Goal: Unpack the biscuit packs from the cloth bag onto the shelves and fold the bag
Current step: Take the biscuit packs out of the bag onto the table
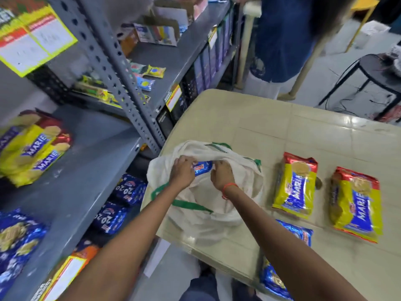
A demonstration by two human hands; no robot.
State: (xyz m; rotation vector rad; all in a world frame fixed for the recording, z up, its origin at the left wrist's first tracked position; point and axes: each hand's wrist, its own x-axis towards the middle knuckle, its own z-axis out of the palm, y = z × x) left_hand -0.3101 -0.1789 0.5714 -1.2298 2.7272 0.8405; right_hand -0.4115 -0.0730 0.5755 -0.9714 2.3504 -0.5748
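1 head-worn wide-angle view looks steeply down from close above the counter [303, 131], shelves [91, 161] at its left.

Blue pack [202, 167] in my bag [217, 205]: only a corner shows between my hands, the rest under cloth; label unreadable. Left fingertips [187, 160] and right fingertips [218, 165] curl into the folds, so I cannot tell grip from here. Bag interior otherwise hidden. Low blue pack [274, 283] on the table [249, 118] is behind my right forearm and cut by the bottom edge. Yellow packs [32, 148] on the shelf [91, 170] smeared by motion blur, clipped left. Sign [34, 42] print too blurred to read. Bystander [288, 38] cut off at top.
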